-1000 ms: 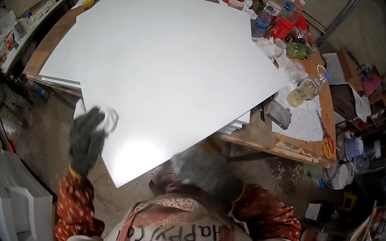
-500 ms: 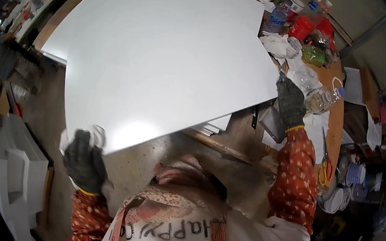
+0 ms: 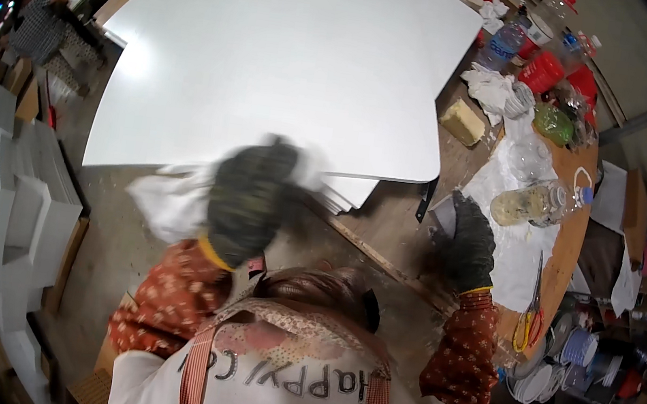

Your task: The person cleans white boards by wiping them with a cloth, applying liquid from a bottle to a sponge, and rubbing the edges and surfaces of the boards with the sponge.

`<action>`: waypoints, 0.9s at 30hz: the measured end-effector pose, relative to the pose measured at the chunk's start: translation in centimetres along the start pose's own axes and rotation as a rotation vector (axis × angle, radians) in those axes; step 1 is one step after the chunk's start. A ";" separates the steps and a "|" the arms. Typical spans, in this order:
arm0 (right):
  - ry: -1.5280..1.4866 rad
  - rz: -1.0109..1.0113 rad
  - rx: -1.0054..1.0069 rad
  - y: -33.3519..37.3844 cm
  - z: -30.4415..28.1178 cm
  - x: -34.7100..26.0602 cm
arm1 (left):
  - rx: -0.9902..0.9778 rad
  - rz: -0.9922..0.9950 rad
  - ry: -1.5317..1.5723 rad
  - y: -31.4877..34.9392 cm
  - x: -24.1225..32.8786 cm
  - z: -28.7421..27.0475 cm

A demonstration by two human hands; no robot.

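Observation:
A large glossy white panel (image 3: 276, 65) lies on top of other white boards (image 3: 347, 195) on the table. My left hand (image 3: 250, 200), in a dark glove and blurred by motion, is at the panel's near edge, closed on a white cloth (image 3: 172, 202) that hangs out to its left. Low over the table's near right part, my gloved right hand (image 3: 469, 246) has its fingers curled round a grey, flat-faced piece (image 3: 445, 216); its exact kind cannot be made out. A black metal strip (image 3: 426, 199) shows just left of that hand.
A yellowish block (image 3: 463, 122), crumpled white rags (image 3: 489, 89), bottles (image 3: 527, 204) and red-handled scissors (image 3: 530, 323) lie along the table's right side. Stacked white panels (image 3: 22, 195) stand at left. Another person (image 3: 43, 34) is at the far left.
My left hand has moved right along the panel's near edge with the cloth. The panel has turned, uncovering the yellowish block. My right hand has left the panel's corner and taken the grey piece.

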State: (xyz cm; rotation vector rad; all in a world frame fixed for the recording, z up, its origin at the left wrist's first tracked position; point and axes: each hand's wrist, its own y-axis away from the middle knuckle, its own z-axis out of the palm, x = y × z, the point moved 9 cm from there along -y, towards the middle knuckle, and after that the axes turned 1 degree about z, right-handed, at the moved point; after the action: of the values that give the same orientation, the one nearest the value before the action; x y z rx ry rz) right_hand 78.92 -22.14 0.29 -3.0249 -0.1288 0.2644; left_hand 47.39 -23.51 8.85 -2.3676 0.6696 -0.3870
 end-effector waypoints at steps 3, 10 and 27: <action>0.099 0.065 0.123 -0.5 -0.4 0.1 | -0.068 0.220 0.201 -0.3 5.4 1.8; -0.236 0.028 0.495 2.1 -8.0 -3.5 | -0.196 -0.402 0.590 16.0 -11.5 4.4; -0.124 -0.834 0.254 -6.3 0.5 -47.8 | 0.490 -1.271 1.060 24.2 -33.5 -5.0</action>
State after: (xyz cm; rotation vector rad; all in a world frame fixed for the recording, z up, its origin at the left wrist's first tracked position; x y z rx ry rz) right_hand 31.47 -20.34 8.53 -2.4327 -1.2064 0.3432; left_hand 8.69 -23.57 -6.60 -1.6496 -0.6166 -2.0950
